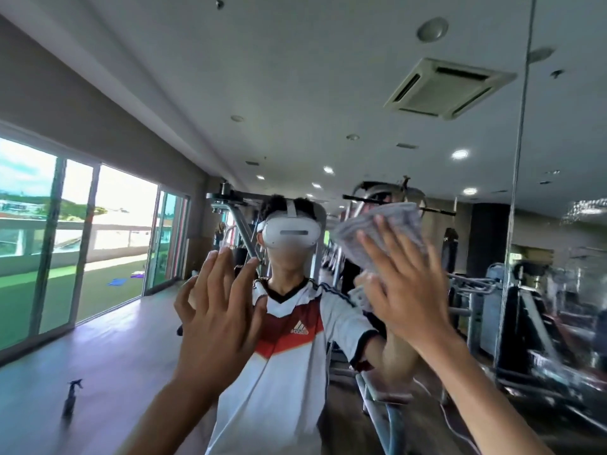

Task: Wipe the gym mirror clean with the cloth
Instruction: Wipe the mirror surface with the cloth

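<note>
The gym mirror point(328, 93) fills nearly the whole view and reflects the room and a person in a white jersey with a headset. My right hand point(404, 290) presses a pale grey striped cloth point(371, 234) flat against the glass with straight, spread fingers, right of centre at head height. My left hand point(216, 320) is raised beside it, left of centre, fingers spread and relaxed, holding nothing; whether it touches the glass cannot be told. The cloth is blurred by motion.
A vertical seam point(519, 159) between mirror panels runs down the right side. A dark spray bottle point(70, 400) stands on the floor at lower left. Reflected gym machines point(525, 307) crowd the right, and tall windows point(82, 238) line the left.
</note>
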A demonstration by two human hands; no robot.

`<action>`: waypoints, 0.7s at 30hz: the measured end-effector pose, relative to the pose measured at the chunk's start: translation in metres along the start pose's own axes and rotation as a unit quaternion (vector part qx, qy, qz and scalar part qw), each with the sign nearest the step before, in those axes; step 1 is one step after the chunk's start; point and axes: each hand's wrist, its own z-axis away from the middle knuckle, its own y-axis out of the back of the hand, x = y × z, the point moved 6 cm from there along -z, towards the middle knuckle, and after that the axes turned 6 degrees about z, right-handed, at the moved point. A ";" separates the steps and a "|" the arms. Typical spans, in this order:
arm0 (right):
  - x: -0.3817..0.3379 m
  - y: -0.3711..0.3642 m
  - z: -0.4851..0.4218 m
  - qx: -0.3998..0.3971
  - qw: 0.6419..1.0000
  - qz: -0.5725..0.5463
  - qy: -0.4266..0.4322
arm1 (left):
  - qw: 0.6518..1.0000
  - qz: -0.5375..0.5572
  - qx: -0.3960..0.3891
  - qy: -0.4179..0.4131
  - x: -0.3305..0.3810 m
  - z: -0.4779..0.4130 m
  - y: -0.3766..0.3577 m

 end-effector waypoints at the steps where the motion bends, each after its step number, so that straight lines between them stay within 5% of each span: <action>1: 0.025 0.001 -0.006 0.002 0.999 0.000 -0.046 | 1.000 -0.007 -0.002 -0.019 0.003 -0.005 0.000; 6: 0.057 0.003 -0.050 0.033 0.983 0.009 -0.179 | 0.998 -0.005 -0.006 -0.061 0.029 -0.039 -0.008; 12: 0.020 -0.002 0.029 -0.013 0.993 0.045 0.106 | 0.996 0.012 -0.016 -0.090 0.068 -0.041 -0.028; 19: 0.096 0.007 -0.014 0.029 0.978 -0.004 -0.204 | 0.994 0.021 0.026 -0.107 0.093 -0.052 -0.030; 21: 0.075 0.003 -0.014 0.039 0.979 -0.017 -0.198 | 0.993 0.029 0.035 -0.108 0.099 -0.050 -0.034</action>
